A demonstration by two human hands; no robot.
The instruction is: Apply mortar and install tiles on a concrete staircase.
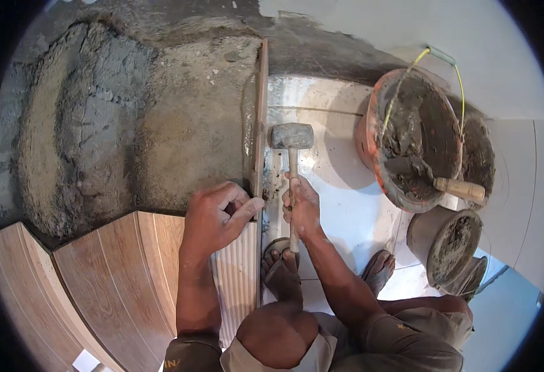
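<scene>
My right hand (303,206) is wrapped round the wooden handle of a mallet (292,136). The mallet's grey, dusty head points away from me, just right of a thin upright tile (262,93) seen edge-on. My left hand (217,214) is closed, fingers curled and thumb against them, beside the top edge of that tile. Whatever lies between its fingertips, if anything, is hidden. Beyond the left hand stretches a rough mortar bed (191,118) with a wet strip along the tile's inner side. A ribbed, light-coloured tread tile (234,285) lies below my left wrist.
On the right stands an orange bucket (365,139) of wet mortar, its handle raised, with a wooden-handled trowel (461,189) in it. A smaller mortar-caked bucket (424,242) leans nearby. Wood-look stair tiles (107,266) descend at left. My feet rest on pale floor tiles (346,217).
</scene>
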